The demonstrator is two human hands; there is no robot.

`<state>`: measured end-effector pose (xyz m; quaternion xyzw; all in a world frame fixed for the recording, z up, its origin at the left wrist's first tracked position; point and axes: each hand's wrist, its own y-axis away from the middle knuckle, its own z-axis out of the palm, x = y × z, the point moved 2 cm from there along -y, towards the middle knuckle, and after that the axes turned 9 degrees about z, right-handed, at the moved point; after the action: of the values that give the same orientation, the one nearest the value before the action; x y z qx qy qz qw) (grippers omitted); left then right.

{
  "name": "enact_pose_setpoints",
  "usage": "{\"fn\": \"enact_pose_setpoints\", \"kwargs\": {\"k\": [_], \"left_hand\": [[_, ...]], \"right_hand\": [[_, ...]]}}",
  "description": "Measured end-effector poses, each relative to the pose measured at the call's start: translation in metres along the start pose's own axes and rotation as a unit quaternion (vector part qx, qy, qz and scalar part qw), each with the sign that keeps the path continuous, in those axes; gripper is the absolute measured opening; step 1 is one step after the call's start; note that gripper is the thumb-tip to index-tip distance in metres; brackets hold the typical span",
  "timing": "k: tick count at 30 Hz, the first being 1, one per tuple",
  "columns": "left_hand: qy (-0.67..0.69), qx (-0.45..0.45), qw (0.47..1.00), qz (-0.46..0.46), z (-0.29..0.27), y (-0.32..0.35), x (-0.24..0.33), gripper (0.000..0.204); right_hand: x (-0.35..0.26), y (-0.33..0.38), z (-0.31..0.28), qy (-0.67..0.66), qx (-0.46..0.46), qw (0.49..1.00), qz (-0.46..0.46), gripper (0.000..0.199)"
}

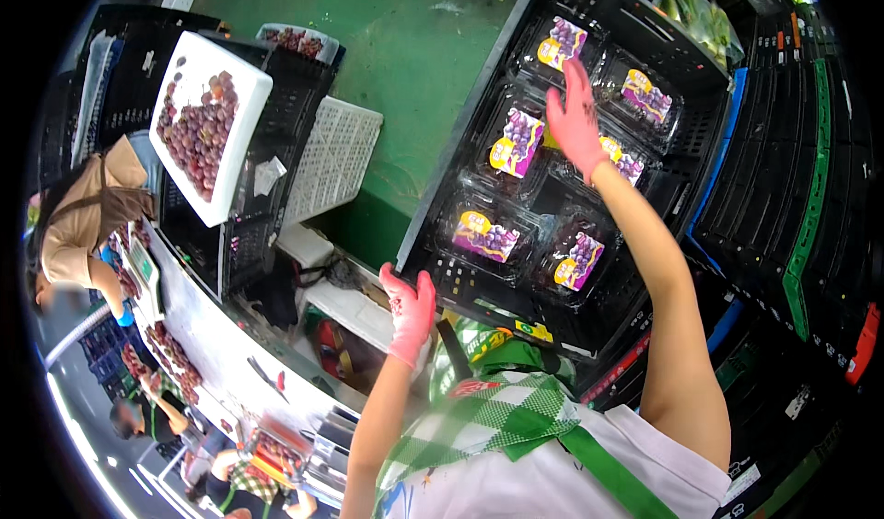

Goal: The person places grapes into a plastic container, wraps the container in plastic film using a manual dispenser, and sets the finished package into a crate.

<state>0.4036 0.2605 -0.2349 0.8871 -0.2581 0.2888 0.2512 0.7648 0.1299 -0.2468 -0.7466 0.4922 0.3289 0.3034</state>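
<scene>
A black plastic crate (460, 141) lies in front of me, holding several clear clamshell boxes of purple grapes (486, 235) with yellow and pink labels. My left hand (408, 309), in a pink glove, grips the crate's near corner edge. My right hand (576, 118), also pink-gloved, reaches into the crate with fingers spread, resting on a grape box (615, 158) in the middle row. Nothing is held in that hand.
Stacks of black crates (792, 197) rise at the right. A white tray of loose grapes (204, 123) sits on crates at the left, beside a white lattice crate (333, 155). Other people (83, 224) work at a long table with grapes at the far left. Green floor lies behind.
</scene>
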Motion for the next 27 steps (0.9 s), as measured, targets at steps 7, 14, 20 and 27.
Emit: {"fn": "enact_pose_setpoints", "kwargs": {"k": [7,14,20,27], "left_hand": [[0.098,-0.007,0.995,-0.008,-0.012,0.005,0.022,0.063],[0.144,-0.003,0.988,0.049,-0.077,0.061,-0.016,0.077],[0.267,0.105,0.958,-0.024,-0.177,0.148,-0.066,0.058],[0.444,0.267,0.852,-0.074,-0.259,0.212,-0.097,0.045]], "right_hand": [[-0.063,0.131,-0.002,-0.052,-0.043,0.998,0.014,0.047],[-0.217,0.202,0.023,-0.094,-0.149,0.973,-0.147,0.049],[-0.34,0.282,0.087,-0.189,-0.377,0.876,-0.234,0.048],[-0.42,0.398,0.156,-0.226,-0.592,0.749,-0.194,0.041]]}}
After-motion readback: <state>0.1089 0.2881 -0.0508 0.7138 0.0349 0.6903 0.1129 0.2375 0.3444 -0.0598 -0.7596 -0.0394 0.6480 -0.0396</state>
